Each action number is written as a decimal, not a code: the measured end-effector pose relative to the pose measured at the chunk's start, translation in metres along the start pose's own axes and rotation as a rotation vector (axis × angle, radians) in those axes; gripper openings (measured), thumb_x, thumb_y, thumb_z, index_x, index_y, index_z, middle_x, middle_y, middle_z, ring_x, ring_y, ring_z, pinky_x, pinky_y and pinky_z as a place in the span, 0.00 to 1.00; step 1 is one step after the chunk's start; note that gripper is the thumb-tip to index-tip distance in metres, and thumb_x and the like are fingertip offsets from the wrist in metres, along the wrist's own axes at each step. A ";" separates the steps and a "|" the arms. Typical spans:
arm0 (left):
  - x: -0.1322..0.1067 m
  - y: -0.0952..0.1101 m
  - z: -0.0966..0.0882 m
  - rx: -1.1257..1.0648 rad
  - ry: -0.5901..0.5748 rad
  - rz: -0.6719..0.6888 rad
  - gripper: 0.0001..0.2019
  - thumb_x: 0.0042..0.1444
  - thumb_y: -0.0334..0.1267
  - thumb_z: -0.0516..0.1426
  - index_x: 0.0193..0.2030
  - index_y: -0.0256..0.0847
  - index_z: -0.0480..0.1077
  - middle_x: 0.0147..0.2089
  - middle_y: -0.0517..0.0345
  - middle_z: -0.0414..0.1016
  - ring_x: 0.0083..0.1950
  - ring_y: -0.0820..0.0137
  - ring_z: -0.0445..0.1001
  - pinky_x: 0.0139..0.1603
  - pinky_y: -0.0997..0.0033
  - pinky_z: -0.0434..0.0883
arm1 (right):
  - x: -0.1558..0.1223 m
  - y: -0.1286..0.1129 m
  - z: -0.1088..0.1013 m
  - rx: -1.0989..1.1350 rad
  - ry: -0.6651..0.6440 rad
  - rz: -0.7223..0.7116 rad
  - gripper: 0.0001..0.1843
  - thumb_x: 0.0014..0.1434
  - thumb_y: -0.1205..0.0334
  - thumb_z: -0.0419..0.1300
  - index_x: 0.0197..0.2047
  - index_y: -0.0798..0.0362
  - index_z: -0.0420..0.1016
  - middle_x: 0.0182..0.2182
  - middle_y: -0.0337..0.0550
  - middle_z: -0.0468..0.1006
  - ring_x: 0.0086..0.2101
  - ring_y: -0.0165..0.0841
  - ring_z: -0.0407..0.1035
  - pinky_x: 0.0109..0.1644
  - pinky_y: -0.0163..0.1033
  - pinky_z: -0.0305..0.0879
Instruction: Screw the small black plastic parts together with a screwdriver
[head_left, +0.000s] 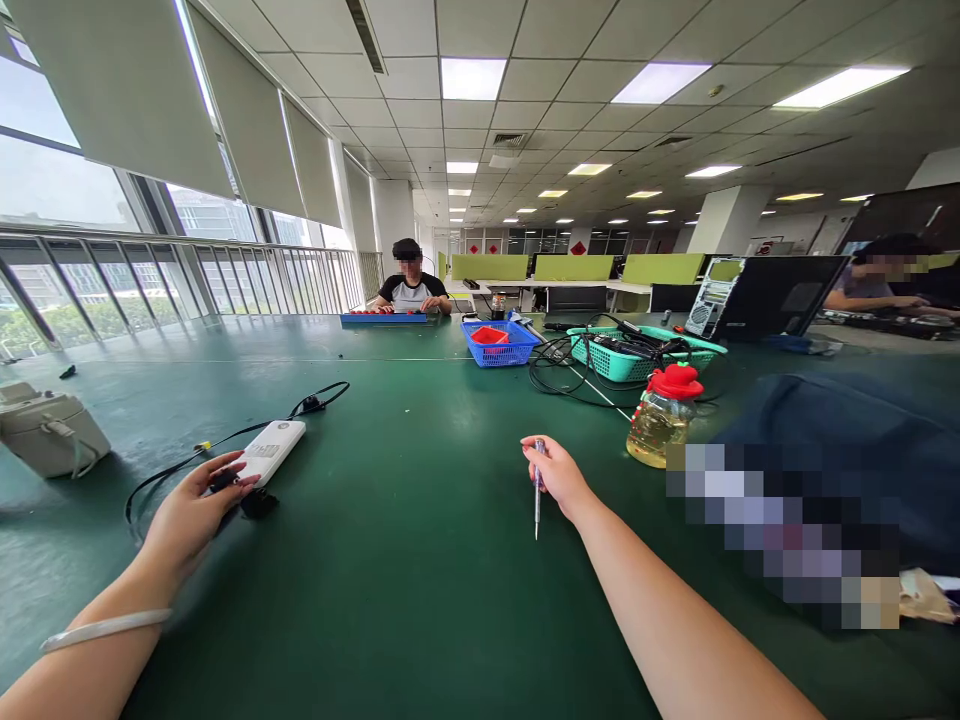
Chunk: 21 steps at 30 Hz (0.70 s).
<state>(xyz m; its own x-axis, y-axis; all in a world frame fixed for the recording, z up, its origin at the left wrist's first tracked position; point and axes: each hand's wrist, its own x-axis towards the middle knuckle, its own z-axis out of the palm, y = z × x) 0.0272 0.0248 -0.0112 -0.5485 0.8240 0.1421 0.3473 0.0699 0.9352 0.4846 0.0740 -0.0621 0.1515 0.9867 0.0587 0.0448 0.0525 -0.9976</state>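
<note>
My left hand (196,508) is closed around a small black plug (224,480) at the near end of a white power strip (276,448). Its fingertips touch the strip's edge, and the fingers partly hide the plug. Another black piece (259,502) lies just beside them. A black cord (247,430) curves round behind the strip, with a black plug end (309,404) past its far end. In the fingers of my right hand (556,474) is a slim screwdriver (538,500) with a clear, purplish handle. Its metal shaft points down toward the green tabletop (420,590).
A red-lidded bottle (660,425) stands right of my right hand, near a dark bag (847,450). Beyond are a blue basket (501,350), a teal basket (611,362) of cables and a computer case (765,298). At left sits a pale box (52,435). Two people work farther off.
</note>
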 end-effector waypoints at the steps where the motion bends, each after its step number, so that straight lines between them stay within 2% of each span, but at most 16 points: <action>1: -0.003 0.003 0.002 -0.152 -0.030 -0.076 0.25 0.50 0.26 0.58 0.56 0.43 0.68 0.41 0.61 0.77 0.42 0.75 0.77 0.47 0.78 0.73 | 0.000 0.000 0.000 -0.005 0.000 0.004 0.15 0.48 0.53 0.60 0.38 0.51 0.71 0.14 0.31 0.65 0.17 0.28 0.59 0.18 0.31 0.51; 4: -0.010 0.012 0.006 -0.397 -0.073 -0.202 0.28 0.49 0.18 0.54 0.57 0.41 0.68 0.46 0.62 0.76 0.41 0.82 0.76 0.47 0.87 0.72 | -0.002 -0.002 0.000 -0.022 0.001 0.011 0.14 0.49 0.53 0.59 0.38 0.50 0.71 0.14 0.31 0.65 0.17 0.28 0.59 0.19 0.31 0.51; 7: -0.014 0.017 0.005 -0.497 -0.092 -0.199 0.27 0.50 0.17 0.50 0.57 0.37 0.68 0.49 0.56 0.76 0.40 0.80 0.76 0.45 0.84 0.75 | -0.002 -0.003 0.001 -0.046 -0.003 -0.004 0.14 0.49 0.53 0.59 0.38 0.50 0.71 0.14 0.32 0.66 0.17 0.28 0.59 0.19 0.31 0.52; 9: -0.014 0.018 0.005 -0.564 -0.113 -0.204 0.25 0.54 0.20 0.49 0.58 0.35 0.67 0.48 0.54 0.76 0.41 0.78 0.77 0.46 0.82 0.76 | -0.002 -0.003 0.001 -0.054 -0.004 -0.011 0.14 0.50 0.53 0.59 0.38 0.50 0.71 0.14 0.31 0.65 0.17 0.28 0.60 0.19 0.31 0.52; 12: -0.014 0.016 0.004 -0.607 -0.131 -0.207 0.23 0.61 0.25 0.48 0.61 0.40 0.65 0.48 0.55 0.77 0.44 0.77 0.77 0.51 0.81 0.74 | -0.002 -0.002 0.001 -0.061 -0.006 -0.011 0.14 0.50 0.53 0.59 0.39 0.51 0.71 0.14 0.31 0.65 0.17 0.28 0.59 0.19 0.31 0.52; 15: -0.013 0.013 0.003 -0.556 -0.133 -0.164 0.23 0.61 0.24 0.49 0.61 0.45 0.64 0.50 0.59 0.76 0.46 0.78 0.77 0.52 0.82 0.73 | -0.001 -0.001 0.001 -0.063 -0.015 -0.014 0.14 0.50 0.53 0.58 0.39 0.51 0.71 0.14 0.31 0.65 0.17 0.28 0.59 0.19 0.32 0.52; 18: -0.009 0.009 0.002 -0.531 -0.102 -0.095 0.21 0.58 0.22 0.52 0.56 0.44 0.67 0.47 0.61 0.76 0.44 0.78 0.78 0.45 0.84 0.76 | -0.001 -0.001 0.001 -0.069 -0.016 -0.009 0.15 0.50 0.53 0.58 0.39 0.51 0.71 0.14 0.31 0.65 0.17 0.28 0.59 0.19 0.32 0.53; 21: -0.001 0.003 -0.002 -0.532 -0.071 -0.087 0.13 0.56 0.21 0.54 0.45 0.40 0.69 0.41 0.61 0.77 0.40 0.78 0.78 0.39 0.85 0.76 | 0.000 0.000 0.000 -0.081 -0.015 -0.005 0.16 0.49 0.52 0.58 0.40 0.50 0.70 0.14 0.31 0.65 0.18 0.29 0.60 0.19 0.32 0.53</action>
<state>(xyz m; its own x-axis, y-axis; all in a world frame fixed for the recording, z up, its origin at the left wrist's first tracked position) 0.0276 0.0227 -0.0076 -0.4987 0.8652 0.0516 -0.1406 -0.1395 0.9802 0.4847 0.0738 -0.0624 0.1363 0.9887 0.0623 0.1250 0.0452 -0.9911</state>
